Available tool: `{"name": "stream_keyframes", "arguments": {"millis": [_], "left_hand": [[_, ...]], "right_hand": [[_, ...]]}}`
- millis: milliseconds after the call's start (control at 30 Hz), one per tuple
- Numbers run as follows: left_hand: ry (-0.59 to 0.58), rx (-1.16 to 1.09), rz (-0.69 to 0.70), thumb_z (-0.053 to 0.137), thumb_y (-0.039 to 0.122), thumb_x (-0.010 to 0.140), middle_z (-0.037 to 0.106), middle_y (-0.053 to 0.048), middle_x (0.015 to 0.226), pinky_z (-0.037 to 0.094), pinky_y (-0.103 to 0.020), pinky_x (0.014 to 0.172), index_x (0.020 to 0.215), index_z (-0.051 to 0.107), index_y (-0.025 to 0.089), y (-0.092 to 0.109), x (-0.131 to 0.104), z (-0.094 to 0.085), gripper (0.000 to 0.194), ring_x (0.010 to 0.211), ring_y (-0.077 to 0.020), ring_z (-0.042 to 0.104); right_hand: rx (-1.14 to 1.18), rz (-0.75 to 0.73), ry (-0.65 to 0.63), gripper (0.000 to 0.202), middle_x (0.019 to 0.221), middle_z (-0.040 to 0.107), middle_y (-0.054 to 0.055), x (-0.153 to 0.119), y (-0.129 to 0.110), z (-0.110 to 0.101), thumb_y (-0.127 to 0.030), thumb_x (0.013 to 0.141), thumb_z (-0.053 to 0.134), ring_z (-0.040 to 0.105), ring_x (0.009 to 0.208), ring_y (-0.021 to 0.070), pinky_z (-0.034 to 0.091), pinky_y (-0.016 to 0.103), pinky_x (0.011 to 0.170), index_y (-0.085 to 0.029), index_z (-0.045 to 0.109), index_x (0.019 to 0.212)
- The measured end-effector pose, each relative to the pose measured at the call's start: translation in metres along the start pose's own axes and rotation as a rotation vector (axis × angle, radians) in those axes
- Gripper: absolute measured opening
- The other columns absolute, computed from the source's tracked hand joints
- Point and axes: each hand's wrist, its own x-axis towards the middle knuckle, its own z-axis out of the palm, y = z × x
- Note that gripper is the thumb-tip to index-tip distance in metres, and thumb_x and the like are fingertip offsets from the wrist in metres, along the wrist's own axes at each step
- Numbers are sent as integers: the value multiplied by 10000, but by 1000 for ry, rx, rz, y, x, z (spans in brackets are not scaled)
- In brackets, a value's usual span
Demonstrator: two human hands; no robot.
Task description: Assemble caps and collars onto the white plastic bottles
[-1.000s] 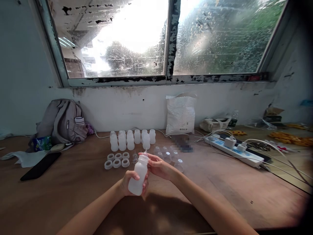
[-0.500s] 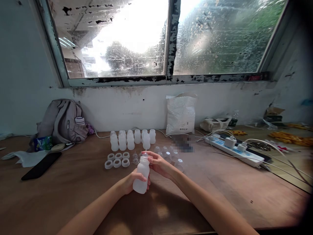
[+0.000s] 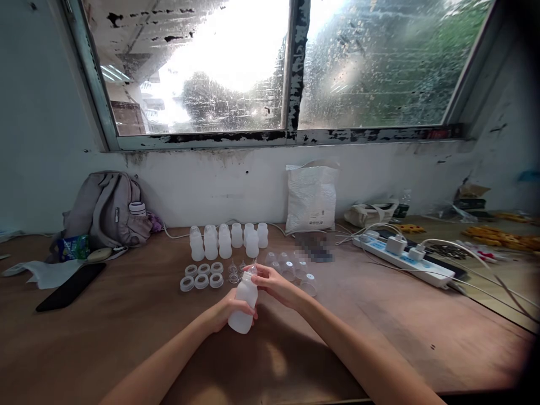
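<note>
Gripping bottle (image 3: 242, 320) in left hand (image 3: 230, 309), pinching teat (image 3: 253, 268) atop it with right hand (image 3: 276, 284); seemingly midway, with rings (image 3: 202, 287) and caps (image 3: 289, 273) not yet added.

The left hand (image 3: 228, 312) is partly hidden behind the bottle (image 3: 247, 293). The teat (image 3: 253, 270) is partly covered by the right hand (image 3: 272, 281); its seating at the neck (image 3: 247, 277) cannot be determined. Both forearms (image 3: 169, 365) are cut off by the lower edge, the window (image 3: 379, 84) by the upper. The item (image 3: 314, 247) near the bag (image 3: 311, 194) is pixelated; the bag's print (image 3: 319, 221) is too small to be read
</note>
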Motion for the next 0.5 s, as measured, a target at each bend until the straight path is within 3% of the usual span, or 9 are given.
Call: {"name": "stream_keyframes", "arguments": {"millis": [233,500], "left_hand": [[220,190,124,634,160,541,582,-19,611,360,-236,513,715,581,112,9,4,5,188,539,-136,514],[352,244,224,683,181,521,538,10,639,327,-204,515,777,561,116,10,5,6,292,570,-106,463]], "right_hand": [[95,-9,71,362,858,604,55,4,7,5,-446,781,488,537,779,152,402,263,689,-160,607,968],[204,18,6,240,964,616,78,2,-7,-6,-259,759,526,537,910,177,395,294,793,-142,630,941]]}}
